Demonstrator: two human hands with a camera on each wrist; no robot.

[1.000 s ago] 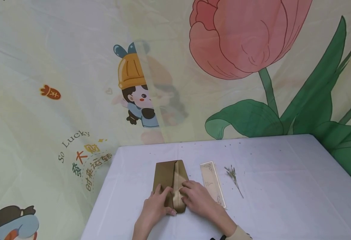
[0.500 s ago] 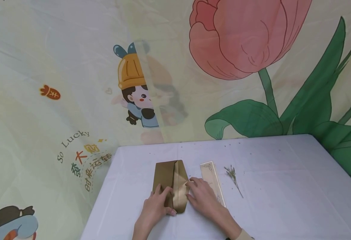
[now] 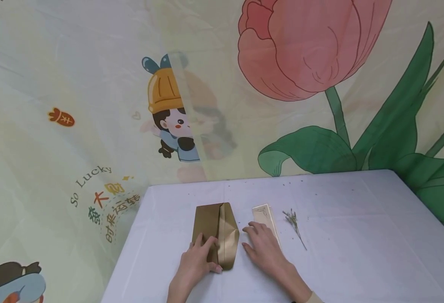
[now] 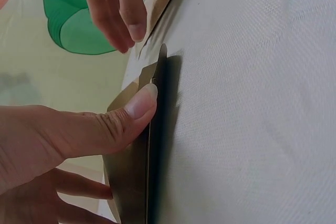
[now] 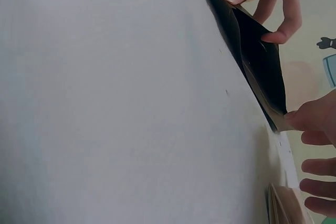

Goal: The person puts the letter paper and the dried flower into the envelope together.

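Observation:
A gold-brown envelope (image 3: 206, 219) lies on the table, its shiny pointed flap (image 3: 230, 250) spread out to the right. My left hand (image 3: 194, 261) holds it, thumb at the near edge and fingers over the face. From the right wrist, the envelope's dark mouth (image 5: 260, 59) shows slightly gaping beside the left thumb. Just right of the flap's tip hovers my right hand (image 3: 264, 249), fingers loosely bent and holding nothing. Partly beneath that hand lie cream cards (image 3: 261, 212) with ornamental corners; their lower part is hidden.
A sprig of dried flowers (image 3: 294, 223) lies right of the cards. Small dark crumbs dot the far part of the white-covered table (image 3: 358, 252). A printed cloth with a large tulip (image 3: 313, 46) hangs behind.
My right hand has let go of the flap and moved right, off the envelope and over the cards. The left hand stays in place on the envelope.

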